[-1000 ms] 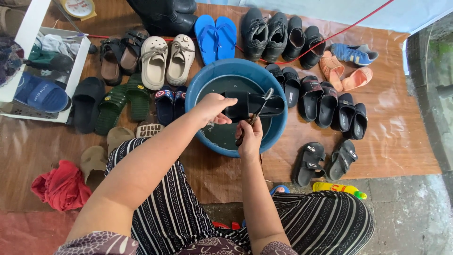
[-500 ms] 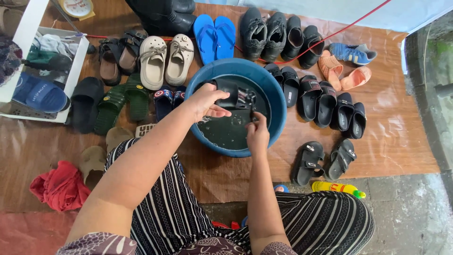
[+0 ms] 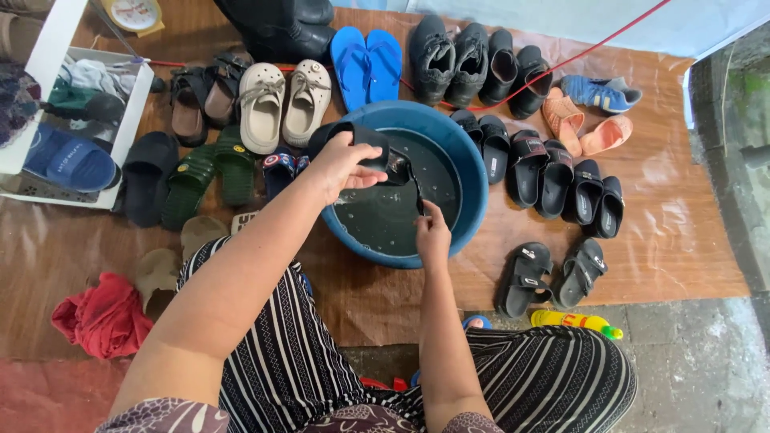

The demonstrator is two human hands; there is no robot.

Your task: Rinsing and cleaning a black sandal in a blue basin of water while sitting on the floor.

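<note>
— Gripping what, exactly, that left hand [image 3: 341, 164]?

— A black slide sandal [image 3: 365, 144], fingers curled shut around it. It is held up over the near-left rim of the blue basin [image 3: 473, 172], tilted, with its toe end over the dark water.

— And the right hand [image 3: 433, 232]?

— Inside the basin, low over the water toward the near side. Its fingers are pinched closed on something thin and dark, a handle perhaps; I cannot tell what it is.

— What lies around the basin?

— Footwear on every side, on brown sheeting. Beyond its far rim, a pair of blue flip-flops [image 3: 367, 60]. Just left of those, cream clogs [image 3: 285, 100]. To the basin's left, green slides [image 3: 210, 168] and a black one. On its right, rows of black sandals [image 3: 561, 172], with an orange pair [image 3: 581, 128] and a blue sneaker [image 3: 600, 92] farther back.

— Anything nearer the person?

— Two black sandals [image 3: 549, 277] off the basin's near-right side, a yellow bottle [image 3: 573, 322] lying just below them, and a red cloth [image 3: 104, 317] well to the basin's near left, beside the striped trousers.
</note>
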